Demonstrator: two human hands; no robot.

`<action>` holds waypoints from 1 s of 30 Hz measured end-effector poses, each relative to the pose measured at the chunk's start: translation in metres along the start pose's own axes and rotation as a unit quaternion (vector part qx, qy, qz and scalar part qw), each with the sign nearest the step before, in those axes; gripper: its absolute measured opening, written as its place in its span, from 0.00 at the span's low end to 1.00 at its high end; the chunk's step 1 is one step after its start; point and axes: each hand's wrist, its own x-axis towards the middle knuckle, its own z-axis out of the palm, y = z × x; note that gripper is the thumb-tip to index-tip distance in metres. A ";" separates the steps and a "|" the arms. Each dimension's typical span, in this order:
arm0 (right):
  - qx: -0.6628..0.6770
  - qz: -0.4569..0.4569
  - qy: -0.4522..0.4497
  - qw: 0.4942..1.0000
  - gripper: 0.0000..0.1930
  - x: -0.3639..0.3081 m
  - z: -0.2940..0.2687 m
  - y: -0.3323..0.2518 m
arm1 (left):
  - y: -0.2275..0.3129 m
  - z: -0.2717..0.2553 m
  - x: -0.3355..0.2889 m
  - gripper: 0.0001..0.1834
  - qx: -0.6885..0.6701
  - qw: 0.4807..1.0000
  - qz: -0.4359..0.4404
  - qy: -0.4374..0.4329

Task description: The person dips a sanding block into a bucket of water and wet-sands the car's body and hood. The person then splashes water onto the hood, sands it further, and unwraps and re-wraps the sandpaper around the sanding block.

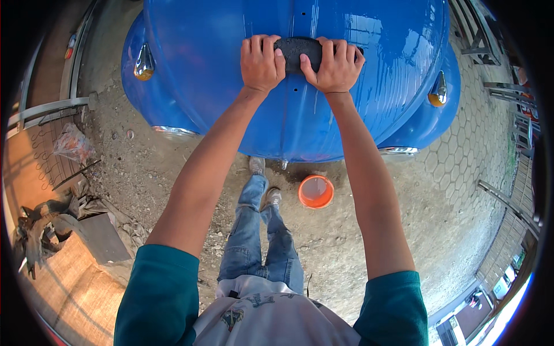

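A dark grey oblong block (297,53) with a rough face lies flat across the ridge of a blue car hood (213,92). From the frames I cannot tell whether it is a sanding block or a sponge. At its left end, my left hand (261,64) has its fingers curled over the block's far edge. My right hand (333,64) grips the right end the same way, thumb resting on top. Both arms reach straight out over the hood. Wet streaks run down the paint to the right of the block. Small holes show along the hood's middle line.
On the ground below the car's nose stands an orange bucket (316,192) with cloudy liquid, right of my shoes (271,198). Chrome-capped lamps (144,62) sit on the fenders. Crumpled cloth and boards (104,237) lie at left. Metal racks (508,207) line the right.
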 end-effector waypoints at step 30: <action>0.000 -0.001 -0.025 1.000 0.22 0.129 0.084 0.045 | -0.061 0.056 0.145 0.11 -0.001 1.000 0.017 -0.021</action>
